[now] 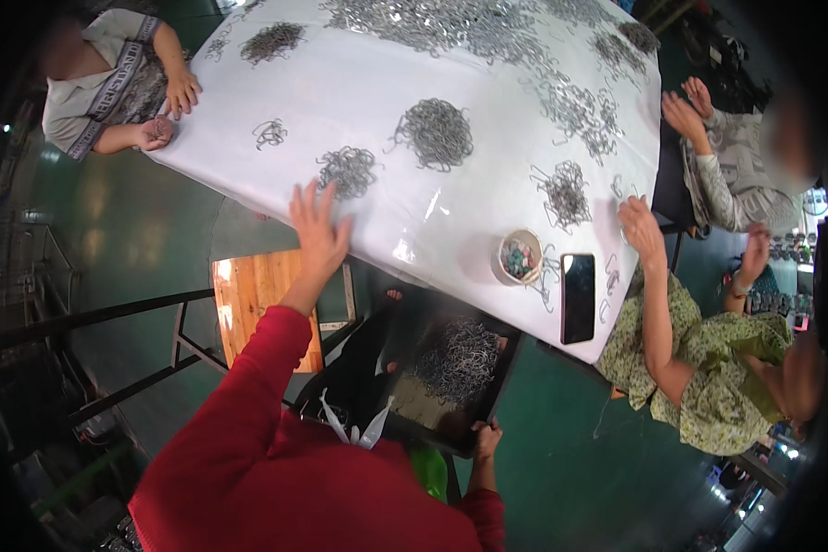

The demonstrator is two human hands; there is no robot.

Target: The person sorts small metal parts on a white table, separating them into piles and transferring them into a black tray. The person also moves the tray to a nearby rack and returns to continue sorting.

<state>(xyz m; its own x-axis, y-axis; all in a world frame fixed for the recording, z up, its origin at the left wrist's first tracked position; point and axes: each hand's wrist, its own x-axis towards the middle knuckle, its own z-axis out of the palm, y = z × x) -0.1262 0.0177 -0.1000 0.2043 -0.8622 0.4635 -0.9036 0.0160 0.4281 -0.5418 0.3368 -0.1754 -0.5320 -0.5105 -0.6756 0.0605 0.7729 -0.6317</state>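
Observation:
My left hand (318,230) reaches over the near edge of the white-covered table (377,216), fingers spread and holding nothing. Its fingertips are beside a small heap of grey bent-wire hooks (348,173), and whether they touch it I cannot tell. Low in front of me is a dark rectangular tray (405,425), with a tangled pile of similar wire hooks (458,361) in it. My right hand (488,439) is closed around the tray's near right corner. A larger round heap of hooks (435,134) lies farther in on the table.
A white cup of coloured pieces (517,257) and a dark phone (578,298) stand near the table's right corner. Loose hooks (460,26) cover the far side. Other people sit at left and right, hands at the edges. A wooden stool (258,308) is below left.

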